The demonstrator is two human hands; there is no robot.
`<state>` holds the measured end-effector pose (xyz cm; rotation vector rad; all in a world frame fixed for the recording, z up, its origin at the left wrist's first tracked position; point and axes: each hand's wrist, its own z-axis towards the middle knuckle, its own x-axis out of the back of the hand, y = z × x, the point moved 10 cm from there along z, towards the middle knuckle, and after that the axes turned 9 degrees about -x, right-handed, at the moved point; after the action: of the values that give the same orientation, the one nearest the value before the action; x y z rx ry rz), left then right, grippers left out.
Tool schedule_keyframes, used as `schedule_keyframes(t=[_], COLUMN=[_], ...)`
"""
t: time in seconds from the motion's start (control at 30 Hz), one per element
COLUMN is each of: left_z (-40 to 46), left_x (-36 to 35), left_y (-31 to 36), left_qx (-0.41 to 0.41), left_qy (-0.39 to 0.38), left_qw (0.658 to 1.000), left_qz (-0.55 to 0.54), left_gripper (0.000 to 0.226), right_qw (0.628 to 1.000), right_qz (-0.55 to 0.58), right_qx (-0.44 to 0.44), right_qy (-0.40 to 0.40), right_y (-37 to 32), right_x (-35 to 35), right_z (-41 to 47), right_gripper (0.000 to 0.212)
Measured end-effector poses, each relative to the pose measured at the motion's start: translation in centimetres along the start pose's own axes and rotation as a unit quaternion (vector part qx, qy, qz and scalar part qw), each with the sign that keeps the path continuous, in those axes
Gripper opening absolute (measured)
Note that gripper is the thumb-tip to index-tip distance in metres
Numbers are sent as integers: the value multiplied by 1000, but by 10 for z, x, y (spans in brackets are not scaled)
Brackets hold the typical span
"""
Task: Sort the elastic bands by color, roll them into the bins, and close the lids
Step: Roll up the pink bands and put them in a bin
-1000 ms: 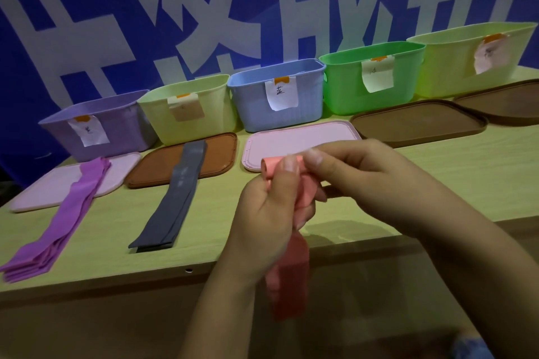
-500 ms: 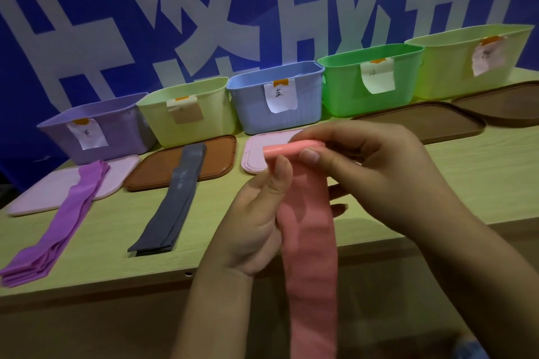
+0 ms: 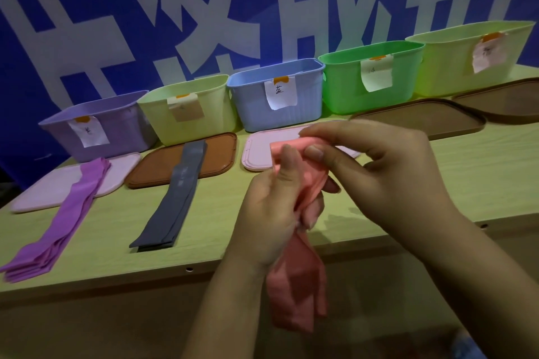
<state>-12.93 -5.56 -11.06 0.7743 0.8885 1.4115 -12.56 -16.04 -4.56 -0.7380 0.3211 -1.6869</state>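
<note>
Head view: a pink elastic band is gripped by both hands above the near table edge. Its rolled top end is pinched by the right hand between thumb and fingers; just below that, the band is clenched by the left hand, thumb pressed on the roll. The loose tail is seen hanging below the left fist, off the table. Left of the grip, grey bands are laid partly on a brown lid; further left, purple bands partly on a pink lid. Directly behind the grip, another pink lid and a blue bin are seen. All five bins are open.
</note>
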Motion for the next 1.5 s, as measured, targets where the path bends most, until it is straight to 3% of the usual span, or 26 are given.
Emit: schedule_keyframes(t=[0.13, 0.37, 0.43, 0.53, 0.63, 0.7, 0.87, 1.03, 1.2, 1.5], left_z=[0, 0, -1, -1, 0, -1, -2, 2, 3, 5], left_x=[11, 18, 18, 20, 15, 12, 6, -3, -9, -10], left_y=[4, 1, 2, 4, 4, 4, 1, -6, -18, -4], left_qx=[-11, -16, -25, -25, -36, -41, 3, 49, 81, 23], left_qy=[77, 74, 58, 34, -9, -34, -59, -83, -65, -40], left_qw=[997, 995, 996, 996, 996, 997, 997, 965, 977, 999], left_qz=[14, 65, 69, 77, 77, 64, -49, -242, -185, 9], left_gripper=[56, 63, 67, 62, 57, 54, 35, 47, 24, 19], right_qw=[999, 1000, 995, 937, 936, 932, 934, 962, 981, 999], right_qz=[-3, -4, 59, 214, 143, 130, 180, 135, 105, 24], right_qx=[33, 20, -34, -196, -195, -183, -186, -149, -100, -32], right_qy=[-16, -13, -77, -194, -257, -284, -246, -184, -131, -17], right_y=[-1, 3, 11, 33, 35, 31, 25, 20, 11, 2], right_x=[-8, -14, -22, -37, -44, -49, -38, -29, -17, 4], right_z=[-8, -10, -7, -6, -6, -9, -3, 5, 17, 21], right_gripper=[23, 21, 21, 26, 40, 37, 14, 18, 13, 16])
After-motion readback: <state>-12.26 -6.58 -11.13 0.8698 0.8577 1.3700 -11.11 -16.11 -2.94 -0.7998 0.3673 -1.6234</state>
